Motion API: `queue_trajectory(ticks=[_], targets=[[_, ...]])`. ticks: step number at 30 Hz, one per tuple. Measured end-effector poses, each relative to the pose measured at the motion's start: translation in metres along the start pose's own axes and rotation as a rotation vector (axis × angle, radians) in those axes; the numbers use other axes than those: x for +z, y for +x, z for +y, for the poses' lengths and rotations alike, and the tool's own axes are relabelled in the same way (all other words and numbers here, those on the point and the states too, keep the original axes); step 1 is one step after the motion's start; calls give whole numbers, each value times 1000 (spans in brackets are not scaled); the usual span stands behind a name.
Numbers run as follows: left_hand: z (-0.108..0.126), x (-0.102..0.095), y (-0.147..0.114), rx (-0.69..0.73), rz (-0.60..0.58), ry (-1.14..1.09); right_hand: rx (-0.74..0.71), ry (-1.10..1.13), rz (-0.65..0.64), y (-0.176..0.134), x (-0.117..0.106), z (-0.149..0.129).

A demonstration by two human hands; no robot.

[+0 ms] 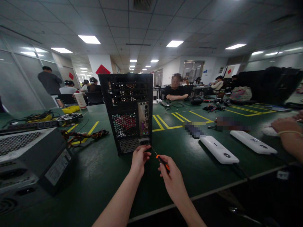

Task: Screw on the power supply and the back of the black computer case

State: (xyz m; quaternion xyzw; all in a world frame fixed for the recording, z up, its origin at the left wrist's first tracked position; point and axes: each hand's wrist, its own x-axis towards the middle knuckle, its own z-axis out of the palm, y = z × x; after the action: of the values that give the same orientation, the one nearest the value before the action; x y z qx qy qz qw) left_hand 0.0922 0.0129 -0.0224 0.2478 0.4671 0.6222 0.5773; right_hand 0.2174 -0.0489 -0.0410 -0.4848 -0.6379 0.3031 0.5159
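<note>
A black computer case stands upright on the green table, its back panel with the port plate facing me. At its lower right, by the power socket, my left hand has its fingers bent together against the panel. Whatever they pinch, if anything, is too small to make out. My right hand grips the orange and black handle of a screwdriver. The thin shaft slants up and left, and its tip reaches the lower right corner of the case, close to my left fingertips.
Grey power supply units stand at left, near bundled cables and a metal bowl. Two white devices with cords lie at right. Another person's hand works at the right edge. A person sits across the table.
</note>
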Motion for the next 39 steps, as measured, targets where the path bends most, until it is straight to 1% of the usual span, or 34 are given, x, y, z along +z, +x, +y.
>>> queue_trajectory(ticks=[4,12,18,24,33,39], targets=[[-2,0,0,25,6,31,9,19,-9,0,-1,-2],[-5,-3,5,28,-17,37,10,38,3,-1,-3,-4],[-4,0,6,-49,-93,25,38,54,-14,-2,-4,-5],[-3,3,7,-109,-159,-65,72,93,-22,-1,-5,-5],[-5,1,10,-82,-177,-81,68,97,-3,-2,-8,-6],[-4,1,12,-111,-146,-96,54,80,11,-3,-8,-6]])
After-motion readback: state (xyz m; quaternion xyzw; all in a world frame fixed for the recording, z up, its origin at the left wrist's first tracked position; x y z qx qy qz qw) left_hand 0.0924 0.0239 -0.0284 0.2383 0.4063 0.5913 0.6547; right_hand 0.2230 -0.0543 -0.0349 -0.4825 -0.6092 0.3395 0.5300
